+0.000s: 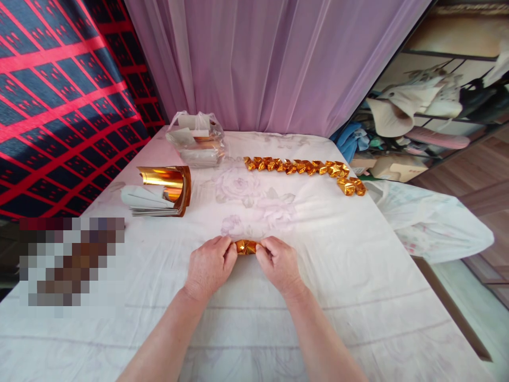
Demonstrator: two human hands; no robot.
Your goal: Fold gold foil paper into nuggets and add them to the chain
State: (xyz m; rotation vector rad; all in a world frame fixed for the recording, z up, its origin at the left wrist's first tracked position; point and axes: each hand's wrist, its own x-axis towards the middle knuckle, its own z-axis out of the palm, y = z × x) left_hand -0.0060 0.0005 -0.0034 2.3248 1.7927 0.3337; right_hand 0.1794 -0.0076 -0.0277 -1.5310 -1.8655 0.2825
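Between my two hands is a small piece of folded gold foil paper (246,247), held low over the middle of the table. My left hand (210,264) pinches its left end, and my right hand (280,263) pinches its right end. The fingertips of both hands are partly hidden behind the thumbs. Beyond them, a row of folded gold foil pieces (294,166) stretches across the right back of the table. To the left lies a curled stack of gold foil sheets (165,191) with whitish backs.
A clear plastic bag (196,140) with more paper stands at the back left. The table has a pale floral cover (254,329). A white plastic bag (437,220) hangs by the right edge, near a loaded shelf (421,106). Purple curtains (246,63) close off the back.
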